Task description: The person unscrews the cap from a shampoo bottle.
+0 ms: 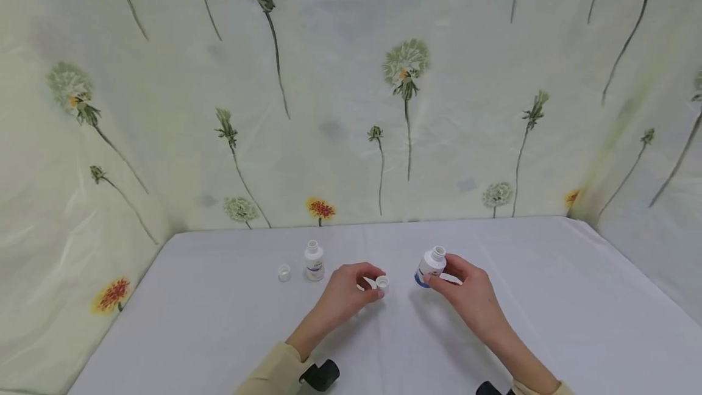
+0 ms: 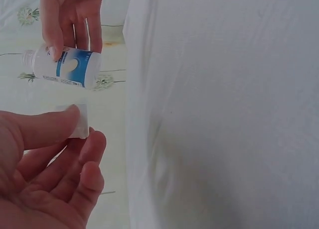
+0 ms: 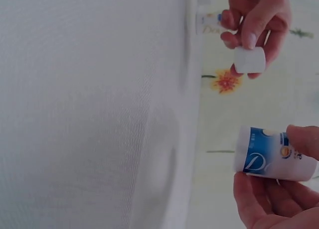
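Observation:
My left hand (image 1: 347, 290) pinches a small white bottle cap (image 1: 382, 284) between thumb and fingertips, its hollow side facing up. In the right wrist view the same cap (image 3: 249, 59) shows its smooth outer side. To the right, my right hand (image 1: 473, 290) grips a white pill bottle (image 1: 433, 264) with a blue label, held above the table. That bottle has a bare, open neck and leans slightly. The left wrist view shows the bottle (image 2: 67, 65) lengthwise, thumb on one side and fingers behind. A gap separates cap and bottle.
A second white bottle (image 1: 314, 261) stands uncapped on the white-covered table (image 1: 219, 322), left of my left hand. Beside it lies another white cap (image 1: 284, 272). A flower-patterned cloth (image 1: 340, 78) hangs along the table's back and sides.

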The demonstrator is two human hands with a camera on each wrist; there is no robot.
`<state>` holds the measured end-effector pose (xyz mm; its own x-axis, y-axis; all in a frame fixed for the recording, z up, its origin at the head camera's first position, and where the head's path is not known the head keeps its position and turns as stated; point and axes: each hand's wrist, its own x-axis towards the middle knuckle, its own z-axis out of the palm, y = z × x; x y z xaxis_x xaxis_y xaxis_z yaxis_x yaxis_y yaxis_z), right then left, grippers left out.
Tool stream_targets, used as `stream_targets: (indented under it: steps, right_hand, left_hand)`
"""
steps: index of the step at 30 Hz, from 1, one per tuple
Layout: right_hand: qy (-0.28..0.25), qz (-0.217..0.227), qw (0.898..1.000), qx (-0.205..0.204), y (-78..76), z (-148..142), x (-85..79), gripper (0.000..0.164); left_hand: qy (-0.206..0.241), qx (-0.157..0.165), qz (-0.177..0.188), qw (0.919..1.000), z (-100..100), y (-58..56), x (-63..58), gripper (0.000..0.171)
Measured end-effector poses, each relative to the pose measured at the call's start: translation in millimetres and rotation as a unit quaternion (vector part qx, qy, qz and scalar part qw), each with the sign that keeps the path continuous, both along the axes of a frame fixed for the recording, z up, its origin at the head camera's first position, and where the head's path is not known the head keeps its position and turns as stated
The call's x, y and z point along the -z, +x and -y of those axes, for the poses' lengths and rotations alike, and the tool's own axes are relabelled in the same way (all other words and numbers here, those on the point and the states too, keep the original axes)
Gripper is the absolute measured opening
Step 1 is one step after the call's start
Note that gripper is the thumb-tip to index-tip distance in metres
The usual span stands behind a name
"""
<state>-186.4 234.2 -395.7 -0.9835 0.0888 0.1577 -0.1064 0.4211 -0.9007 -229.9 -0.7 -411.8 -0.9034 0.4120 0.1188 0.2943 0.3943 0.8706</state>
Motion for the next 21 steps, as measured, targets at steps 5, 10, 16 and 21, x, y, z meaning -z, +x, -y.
stream_targets:
  steps: [5, 10, 16, 21]
  right_hand:
    - [0.022, -0.004, 1.000, 0.012, -4.7, -8.8, 2.8, 0.050]
    - [0.039, 0.001, 0.999, 0.020, -9.9, -15.7, 5.5, 0.050]
    - [0.066, 0.000, 0.997, 0.029, -17.6, -25.3, 5.3, 0.053]
    - [0.077, 0.006, 0.996, 0.040, -24.1, -35.6, 5.4, 0.053]
  left_hand:
    - [-0.017, -0.014, 0.012, 0.9997, -9.6, -1.4, 0.0, 0.022]
    - [-0.029, -0.017, 0.002, 0.9994, -19.2, -6.8, 0.4, 0.021]
    - [-0.039, -0.021, -0.015, 0.9989, -29.1, -12.9, 1.4, 0.019]
    - [-0.046, -0.026, -0.022, 0.9984, -37.3, -19.0, 0.5, 0.018]
